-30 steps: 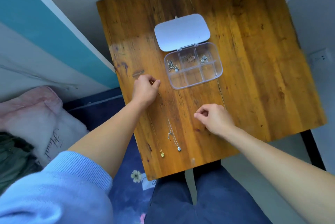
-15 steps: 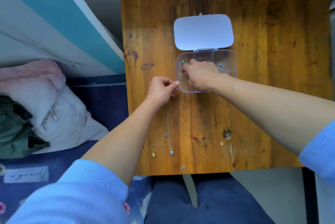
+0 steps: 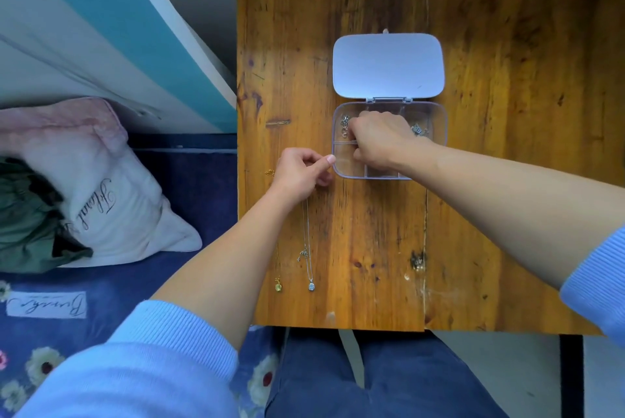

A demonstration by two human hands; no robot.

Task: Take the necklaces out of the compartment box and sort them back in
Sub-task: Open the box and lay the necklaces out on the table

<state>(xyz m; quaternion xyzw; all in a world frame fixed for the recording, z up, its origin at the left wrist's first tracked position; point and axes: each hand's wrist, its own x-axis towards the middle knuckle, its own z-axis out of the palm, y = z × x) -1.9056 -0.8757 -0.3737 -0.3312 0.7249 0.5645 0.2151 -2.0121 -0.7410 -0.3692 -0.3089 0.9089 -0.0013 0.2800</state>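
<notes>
my right hand (image 3: 382, 142) curled in compartment box (image 3: 439, 120), grip unclear | left hand (image 3: 301, 170) pinching necklace (image 3: 306, 238) chain | chain runs toward surface's near edge

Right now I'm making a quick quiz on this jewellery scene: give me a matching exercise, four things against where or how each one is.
Things:
1. box lid
2. right hand
3. yellow pendant
4. left hand

Places or states:
A. near the table's front edge
B. folded open, flat on the table
C. beside the box's left wall
D. reaching into the compartments

Pairs: 1-B, 2-D, 3-A, 4-C
</notes>
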